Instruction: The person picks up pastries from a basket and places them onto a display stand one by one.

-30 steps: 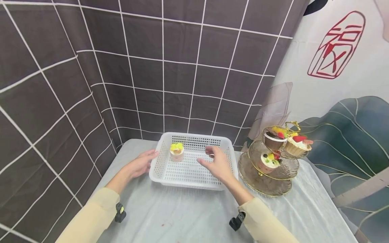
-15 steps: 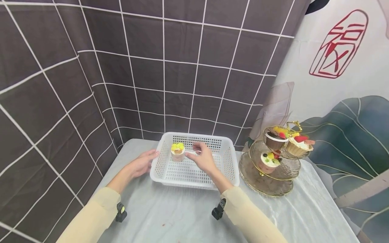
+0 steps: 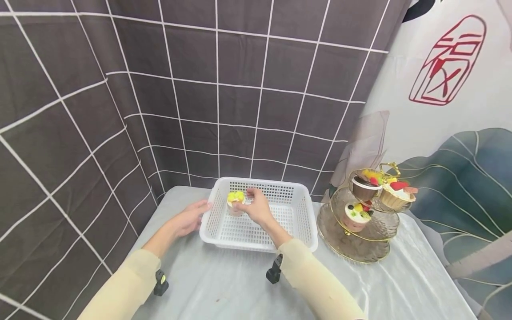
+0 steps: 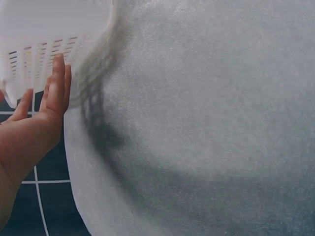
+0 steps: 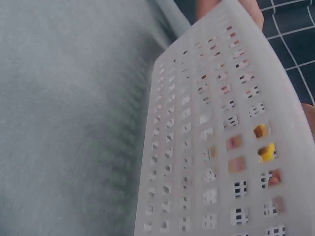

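A small clear dessert cup point(image 3: 235, 210) with pinkish layers and yellow fruit on top stands on the floor of a white perforated plastic basket point(image 3: 256, 248), in its left part. My right hand point(image 3: 258, 208) reaches over the basket's near side and holds the cup's right side, thumb across its front; the other fingertips are partly hidden. My left hand point(image 3: 191, 218) rests its straight fingers against the basket's left end; the left wrist view shows this hand point(image 4: 37, 123) beside the slotted wall. In the right wrist view, yellow topping point(image 5: 267, 152) shows through the wall holes.
A tiered glass stand point(image 3: 352, 249) with gold rims stands right of the basket. It bears a dark-cupped dessert point(image 3: 365, 190), a fruit tart point(image 3: 395, 198) and a cream cup point(image 3: 355, 220). A dark gridded curtain point(image 3: 256, 106) hangs behind the pale tablecloth point(image 3: 224, 284).
My right hand has moved left across the basket to the dessert cup, and its thumb now overlaps the cup. My left hand stays at the basket's left end.
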### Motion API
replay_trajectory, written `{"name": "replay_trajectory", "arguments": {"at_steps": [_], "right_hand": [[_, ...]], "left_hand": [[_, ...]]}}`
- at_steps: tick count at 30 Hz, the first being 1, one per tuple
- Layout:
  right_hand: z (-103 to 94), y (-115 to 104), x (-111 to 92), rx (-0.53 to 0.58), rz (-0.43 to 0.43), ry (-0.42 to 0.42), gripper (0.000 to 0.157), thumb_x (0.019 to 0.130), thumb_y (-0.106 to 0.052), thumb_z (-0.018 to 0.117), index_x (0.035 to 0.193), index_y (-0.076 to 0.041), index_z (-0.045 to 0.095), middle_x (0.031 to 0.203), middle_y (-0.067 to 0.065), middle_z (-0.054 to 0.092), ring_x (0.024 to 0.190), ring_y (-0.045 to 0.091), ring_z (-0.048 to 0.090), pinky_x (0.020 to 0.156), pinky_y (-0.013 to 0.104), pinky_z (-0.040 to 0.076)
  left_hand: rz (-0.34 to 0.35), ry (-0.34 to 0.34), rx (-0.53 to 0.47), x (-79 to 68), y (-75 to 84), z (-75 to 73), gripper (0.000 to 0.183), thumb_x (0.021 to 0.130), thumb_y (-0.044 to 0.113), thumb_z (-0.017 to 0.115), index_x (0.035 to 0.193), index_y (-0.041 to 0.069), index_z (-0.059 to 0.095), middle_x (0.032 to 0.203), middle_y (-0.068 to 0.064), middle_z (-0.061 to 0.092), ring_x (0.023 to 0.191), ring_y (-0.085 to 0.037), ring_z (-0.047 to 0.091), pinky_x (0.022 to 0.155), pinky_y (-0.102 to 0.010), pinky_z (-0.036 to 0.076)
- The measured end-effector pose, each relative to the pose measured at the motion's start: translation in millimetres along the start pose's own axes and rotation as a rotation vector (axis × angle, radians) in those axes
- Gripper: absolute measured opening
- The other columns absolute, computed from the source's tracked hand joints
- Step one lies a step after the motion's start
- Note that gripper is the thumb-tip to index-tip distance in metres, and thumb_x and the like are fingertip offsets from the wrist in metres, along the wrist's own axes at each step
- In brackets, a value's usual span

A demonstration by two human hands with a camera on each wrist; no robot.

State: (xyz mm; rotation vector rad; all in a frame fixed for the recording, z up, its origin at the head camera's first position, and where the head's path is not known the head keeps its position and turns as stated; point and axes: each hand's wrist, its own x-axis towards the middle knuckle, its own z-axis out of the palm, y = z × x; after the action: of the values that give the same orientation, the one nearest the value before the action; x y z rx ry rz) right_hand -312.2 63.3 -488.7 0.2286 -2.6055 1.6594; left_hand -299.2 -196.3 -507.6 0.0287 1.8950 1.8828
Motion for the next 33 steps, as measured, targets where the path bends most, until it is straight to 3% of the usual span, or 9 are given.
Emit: {"name": "replay_trajectory", "arguments": {"at_steps": [8, 19, 25, 29, 33], "right_hand": [[12.8, 8, 8, -0.037, 0.049, 0.018, 0.082, 0.083, -0.023, 0.091, 0.149, 0.004, 0.051, 0.146, 0.021, 0.058, 0.137, 0.038, 0.054, 0.121, 0.049, 0.042], [19.5, 17, 14, -0.04, 0.085, -0.057, 0.09, 0.083, -0.023, 0.091, 0.154, 0.004, 0.044, 0.152, 0.024, 0.052, 0.141, 0.041, 0.05, 0.122, 0.052, 0.04], [21.3, 16, 15, -0.102, 0.101, -0.109, 0.086, 0.082, -0.024, 0.092, 0.151, 0.003, 0.048, 0.143, 0.023, 0.059, 0.131, 0.04, 0.059, 0.111, 0.052, 0.052], [22.5, 16, 14, -0.131, 0.091, -0.148, 0.083, 0.081, -0.022, 0.093, 0.148, 0.003, 0.051, 0.14, 0.021, 0.061, 0.131, 0.039, 0.059, 0.112, 0.051, 0.051], [23.2, 16, 12, -0.137, 0.087, -0.161, 0.071, 0.078, -0.021, 0.095, 0.134, 0.0, 0.057, 0.127, 0.017, 0.064, 0.118, 0.034, 0.063, 0.108, 0.049, 0.054]], "left_hand": [[0.002, -0.029, -0.008, 1.7, -8.1, 0.6, 0.065, 0.115, 0.038, 0.044, 0.166, 0.003, 0.025, 0.156, -0.027, 0.048, 0.137, -0.045, 0.056, 0.104, -0.057, 0.056], [0.0, -0.028, -0.023, 1.0, -5.4, 0.6, 0.067, 0.114, 0.041, 0.046, 0.167, 0.006, 0.024, 0.157, -0.026, 0.048, 0.14, -0.044, 0.054, 0.106, -0.057, 0.055], [-0.002, -0.022, -0.026, 2.2, -3.0, -0.8, 0.066, 0.115, 0.039, 0.045, 0.167, 0.006, 0.024, 0.158, -0.027, 0.046, 0.141, -0.045, 0.052, 0.107, -0.058, 0.054], [0.002, -0.027, -0.022, 2.1, -1.9, -1.8, 0.065, 0.115, 0.039, 0.043, 0.167, 0.006, 0.024, 0.16, -0.027, 0.044, 0.143, -0.046, 0.05, 0.109, -0.058, 0.053], [0.007, -0.03, -0.016, 0.5, -1.2, -2.1, 0.066, 0.115, 0.039, 0.042, 0.167, 0.005, 0.021, 0.162, -0.027, 0.041, 0.144, -0.046, 0.049, 0.11, -0.058, 0.052]]}}
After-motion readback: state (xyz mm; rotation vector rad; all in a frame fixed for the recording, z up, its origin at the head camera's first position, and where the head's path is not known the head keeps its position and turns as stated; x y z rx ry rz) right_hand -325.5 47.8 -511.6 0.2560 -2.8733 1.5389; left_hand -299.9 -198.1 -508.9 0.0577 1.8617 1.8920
